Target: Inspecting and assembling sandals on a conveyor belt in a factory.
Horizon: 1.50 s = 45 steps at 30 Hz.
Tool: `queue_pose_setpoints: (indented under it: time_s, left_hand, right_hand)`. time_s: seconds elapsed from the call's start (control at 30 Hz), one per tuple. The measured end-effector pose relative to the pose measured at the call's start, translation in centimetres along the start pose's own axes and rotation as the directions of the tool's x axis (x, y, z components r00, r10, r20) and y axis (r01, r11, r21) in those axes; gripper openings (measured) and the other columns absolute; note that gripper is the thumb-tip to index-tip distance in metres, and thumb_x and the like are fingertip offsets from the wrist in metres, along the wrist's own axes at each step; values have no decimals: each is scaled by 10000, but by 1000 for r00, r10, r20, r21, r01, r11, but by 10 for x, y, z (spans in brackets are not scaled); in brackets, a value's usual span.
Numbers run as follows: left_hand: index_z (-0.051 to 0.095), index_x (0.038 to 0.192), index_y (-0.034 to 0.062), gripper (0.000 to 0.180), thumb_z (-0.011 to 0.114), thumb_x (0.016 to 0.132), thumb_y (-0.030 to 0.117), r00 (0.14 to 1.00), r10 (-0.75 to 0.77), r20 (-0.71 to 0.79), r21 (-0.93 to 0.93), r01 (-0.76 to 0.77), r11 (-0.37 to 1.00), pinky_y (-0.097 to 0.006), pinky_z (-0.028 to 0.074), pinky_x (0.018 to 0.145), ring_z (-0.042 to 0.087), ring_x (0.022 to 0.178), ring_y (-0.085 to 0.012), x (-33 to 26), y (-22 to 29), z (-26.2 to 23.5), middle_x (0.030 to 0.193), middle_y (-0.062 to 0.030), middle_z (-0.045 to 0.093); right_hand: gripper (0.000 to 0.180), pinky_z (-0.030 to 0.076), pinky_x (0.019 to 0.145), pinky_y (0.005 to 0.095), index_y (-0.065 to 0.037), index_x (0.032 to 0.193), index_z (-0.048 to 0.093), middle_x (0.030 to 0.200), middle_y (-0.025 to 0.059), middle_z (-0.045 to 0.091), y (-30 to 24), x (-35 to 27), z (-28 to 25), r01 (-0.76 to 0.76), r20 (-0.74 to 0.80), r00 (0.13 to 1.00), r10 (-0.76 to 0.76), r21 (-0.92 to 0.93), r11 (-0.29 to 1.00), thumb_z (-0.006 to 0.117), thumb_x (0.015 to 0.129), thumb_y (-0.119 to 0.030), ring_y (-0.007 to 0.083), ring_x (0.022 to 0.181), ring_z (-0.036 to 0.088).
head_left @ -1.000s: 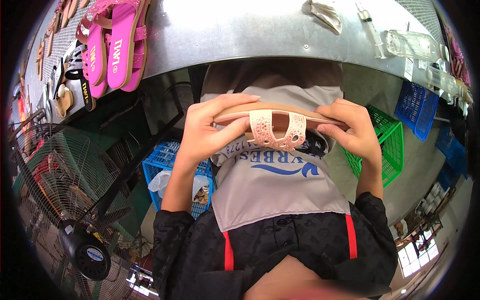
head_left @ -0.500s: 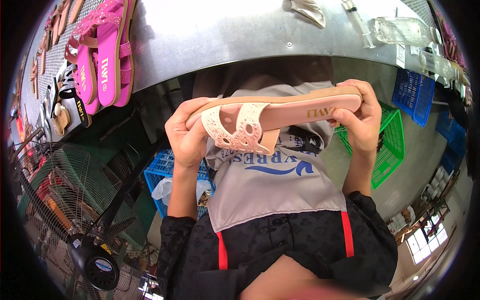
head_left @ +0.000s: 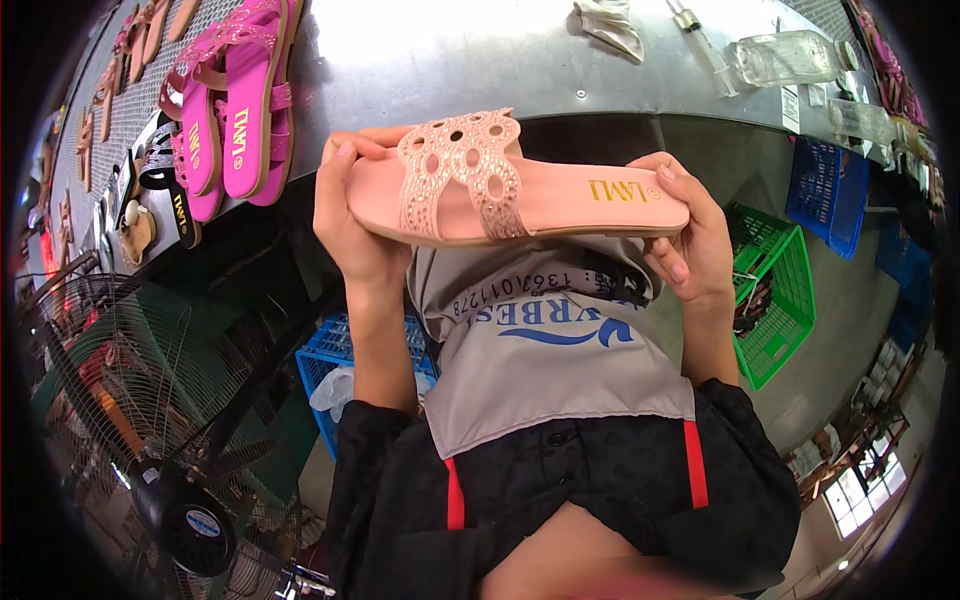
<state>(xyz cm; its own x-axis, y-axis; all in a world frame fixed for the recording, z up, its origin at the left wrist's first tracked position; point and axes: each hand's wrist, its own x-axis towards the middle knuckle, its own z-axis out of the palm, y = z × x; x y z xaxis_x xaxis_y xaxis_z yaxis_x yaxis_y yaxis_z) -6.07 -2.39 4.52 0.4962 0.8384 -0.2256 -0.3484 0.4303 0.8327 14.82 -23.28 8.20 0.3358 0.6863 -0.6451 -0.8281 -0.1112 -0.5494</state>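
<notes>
A pale pink slide sandal [head_left: 560,195] with a cut-out upper covered in small studs is held level in front of my apron, its insole facing up into view. My left hand [head_left: 360,210] grips the toe end, thumb at the tip and fingers underneath. At the heel end, my right hand [head_left: 695,230] pinches the sole between thumb and fingers. Both hands hold the sandal up, just off the near edge of the metal table [head_left: 440,70]. The underside of the sole is hidden.
Bright pink sandals [head_left: 245,130] stand at the table's left. A cloth scrap [head_left: 612,25], a syringe [head_left: 705,45] and a clear bottle [head_left: 790,58] lie at the far right. A black fan [head_left: 185,515] is at lower left; a green crate [head_left: 785,310] and blue crates [head_left: 828,195] stand right.
The sandal has turned from its side so that the insole and upper now face up. Both hands have rotated with it, and the toe end has risen and shifted left.
</notes>
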Motion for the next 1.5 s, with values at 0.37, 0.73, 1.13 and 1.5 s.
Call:
queue_pose_setpoints:
  time_s: [0.37, 0.73, 1.13, 1.5]
  left_hand:
    - [546, 923, 7, 223, 438, 971, 197, 996, -89, 9, 2, 89, 996, -392, 468, 957, 606, 1010, -269, 20, -3, 3, 1037, -196, 643]
    - [540, 1125, -19, 343, 433, 1002, 282, 994, 1, 113, 103, -13, 995, -379, 470, 983, 617, 1035, -247, 9, 1, 5, 1131, -195, 632]
    - [662, 995, 24, 150, 548, 985, 119, 867, 420, 269, 820, -435, 372, -335, 510, 753, 658, 880, -224, 29, -6, 12, 986, -94, 671]
    - [735, 985, 110, 263, 601, 759, 95, 518, 610, 600, 791, -500, -353, -386, 494, 866, 687, 1040, -242, 61, -58, -1, 1019, -32, 690]
  right_hand:
    - [268, 310, 253, 188, 19, 1103, 576, 620, 109, 623, -12, 10, 1, -22, 8, 1000, 22, 40, 999, 472, 1042, -220, 82, 307, 444]
    - [448, 519, 357, 276, 12, 1363, 442, 883, 191, 686, -26, 9, -13, -141, 298, 926, 231, -295, 945, 578, 1005, -221, 245, 636, 721]
    - [455, 554, 698, 322, -1, 1357, 385, 995, 150, 644, -155, 173, 120, 695, 411, 715, -566, -327, 640, 513, 1039, -300, 195, 799, 681]
    - [349, 530, 557, 320, 19, 1228, 540, 839, 115, 704, -160, 397, 117, 628, 206, 622, -756, -708, 324, 585, 922, -144, 176, 685, 696]
